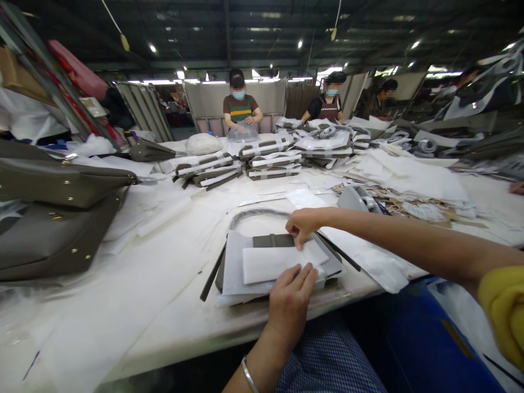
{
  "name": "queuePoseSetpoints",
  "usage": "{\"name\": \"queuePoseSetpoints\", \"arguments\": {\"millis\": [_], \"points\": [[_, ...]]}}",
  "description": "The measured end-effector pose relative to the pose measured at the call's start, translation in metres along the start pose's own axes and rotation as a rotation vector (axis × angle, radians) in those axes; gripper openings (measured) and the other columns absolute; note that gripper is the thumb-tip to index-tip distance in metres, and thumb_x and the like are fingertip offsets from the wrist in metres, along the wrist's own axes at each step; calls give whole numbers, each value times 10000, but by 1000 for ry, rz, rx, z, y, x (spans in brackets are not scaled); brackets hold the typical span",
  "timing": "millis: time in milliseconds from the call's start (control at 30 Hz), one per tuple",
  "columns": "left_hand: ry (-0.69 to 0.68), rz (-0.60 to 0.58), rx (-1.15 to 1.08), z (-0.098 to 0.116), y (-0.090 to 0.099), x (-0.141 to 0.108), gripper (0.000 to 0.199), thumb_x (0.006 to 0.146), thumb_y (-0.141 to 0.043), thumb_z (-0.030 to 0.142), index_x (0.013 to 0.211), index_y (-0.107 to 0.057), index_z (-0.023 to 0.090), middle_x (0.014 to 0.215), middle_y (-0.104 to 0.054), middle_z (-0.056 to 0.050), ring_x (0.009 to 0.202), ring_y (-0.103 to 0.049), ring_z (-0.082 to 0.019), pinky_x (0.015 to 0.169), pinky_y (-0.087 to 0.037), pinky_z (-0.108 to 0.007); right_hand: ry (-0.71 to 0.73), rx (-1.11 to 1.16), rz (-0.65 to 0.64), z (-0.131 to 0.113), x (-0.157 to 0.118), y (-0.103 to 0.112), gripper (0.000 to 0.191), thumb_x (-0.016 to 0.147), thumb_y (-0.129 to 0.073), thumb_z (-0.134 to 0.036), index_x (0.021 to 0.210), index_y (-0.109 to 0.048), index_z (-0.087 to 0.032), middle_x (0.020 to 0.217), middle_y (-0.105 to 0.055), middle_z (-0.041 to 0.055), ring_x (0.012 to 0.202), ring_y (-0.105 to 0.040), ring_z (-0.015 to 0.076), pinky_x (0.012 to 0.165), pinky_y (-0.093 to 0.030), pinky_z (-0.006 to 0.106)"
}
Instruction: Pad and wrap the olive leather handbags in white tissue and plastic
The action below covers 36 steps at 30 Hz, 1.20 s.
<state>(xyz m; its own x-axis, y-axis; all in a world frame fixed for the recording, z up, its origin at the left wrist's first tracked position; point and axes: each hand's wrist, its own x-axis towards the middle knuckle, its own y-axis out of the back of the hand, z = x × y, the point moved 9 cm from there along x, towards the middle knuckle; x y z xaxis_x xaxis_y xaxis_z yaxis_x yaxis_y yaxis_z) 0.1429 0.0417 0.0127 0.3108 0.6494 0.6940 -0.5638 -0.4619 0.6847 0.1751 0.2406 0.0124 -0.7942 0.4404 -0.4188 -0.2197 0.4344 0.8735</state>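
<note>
Blue checked cloth (327, 355) lies below the white counter (164, 305), which bears a grey-brown bag (272, 240). The left hand (291, 300) rests extended fingers, released, on its rectangular white foam sheet (264, 266); the right hand (303, 222) curls its fingers near the sheet's upper edge, any grip impossible to tell

Grey handbag (273, 240) under white foam (268, 265)

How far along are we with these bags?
Stacked bags look done, banded in white. In hand: one bag, left hand on its white sheet, right hand near the sheet's upper corner. Seemingly left: its uncovered strap and the unwrapped big bags.
</note>
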Motion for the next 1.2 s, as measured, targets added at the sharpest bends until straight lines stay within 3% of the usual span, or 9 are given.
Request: {"name": "queuePoseSetpoints", "arguments": {"millis": [200, 300, 400, 533, 667, 867, 967, 1067, 1200], "points": [[-5, 3, 22, 0, -2, -1, 374, 901, -641, 142, 1267, -623, 221, 1270, -687, -7, 1102, -655, -202, 936, -599, -354, -100, 83, 68, 40, 8, -2, 389, 614, -793, -512, 786, -729, -169, 659, -676, -32, 603, -550, 116, 588, -366, 222], [-13, 6, 20, 0, -2, -2, 387, 900, -635, 132, 1275, -619, 226, 1271, -687, 2, 1108, -652, -198, 952, -593, -350, -175, 53, 240, 41, -7, 20, 264, 697, -749, -407, 785, -747, -158, 751, -737, 39, 692, -619, 173, 670, -423, 260], [-16, 25, 13, -1, 0, -2, 373, 907, -619, 129, 1269, -621, 222, 1264, -691, 0, 1101, -655, -198, 945, -596, -353, -221, 45, 449, 22, -39, 27, 292, 861, -600, -372, 980, -760, -159, 975, -764, 105, 902, -674, 244, 820, -467, 319], [-8, 10, -12, 1, 2, 3, 348, 934, -578, 147, 1274, -615, 214, 1241, -702, -15, 1125, -643, -188, 984, -572, -341, -81, 136, 553, -27, -77, -17, 465, 944, -505, -476, 1294, -654, -208, 1310, -662, 91, 1217, -603, 260, 1052, -427, 367], [-53, -154, -52, 5, 6, 8, 387, 944, -529, 146, 1327, -570, 186, 1311, -661, -38, 1228, -584, -171, 1091, -484, -323, 10, 112, 584, -53, -91, -64, 501, 1015, -380, -440, 1444, -510, -217, 1518, -460, 83, 1423, -395, 264, 1194, -253, 498], [-190, -317, 260, -23, 52, -4, 467, 949, -559, 201, 1409, -484, 182, 1436, -559, -91, 1353, -495, -250, 1151, -395, -511, 34, 89, 644, -53, -91, -63, 484, 1008, -417, -441, 1433, -522, -236, 1486, -500, 88, 1397, -433, 279, 1171, -290, 524], [-212, -343, 372, -48, 69, -19, 536, 931, -569, 153, 1450, -438, 182, 1487, -500, -83, 1378, -466, -260, 1138, -418, -486, 30, 35, 666, -57, -94, -55, 460, 1004, -429, -422, 1411, -545, -241, 1468, -524, 89, 1379, -456, 283, 1166, -279, 543], [-201, -286, 373, -58, 72, -32, 501, 947, -535, 137, 1440, -459, 179, 1463, -526, -77, 1351, -500, -230, 1106, -466, -414, -18, -19, 811, -72, -112, -49, 400, 999, -448, -392, 1304, -634, -212, 1382, -604, 119, 1298, -532, 304, 1128, -325, 543], [-131, -202, 328, -62, 65, -41, 513, 929, -500, 73, 1431, -476, 175, 1424, -566, -76, 1336, -516, -218, 1081, -497, -396, -118, 172, 910, -100, -133, -67, 332, 992, -441, -391, 1100, -706, -223, 1042, -739, 117, 975, -678, 285, 858, -504, 429]]}}
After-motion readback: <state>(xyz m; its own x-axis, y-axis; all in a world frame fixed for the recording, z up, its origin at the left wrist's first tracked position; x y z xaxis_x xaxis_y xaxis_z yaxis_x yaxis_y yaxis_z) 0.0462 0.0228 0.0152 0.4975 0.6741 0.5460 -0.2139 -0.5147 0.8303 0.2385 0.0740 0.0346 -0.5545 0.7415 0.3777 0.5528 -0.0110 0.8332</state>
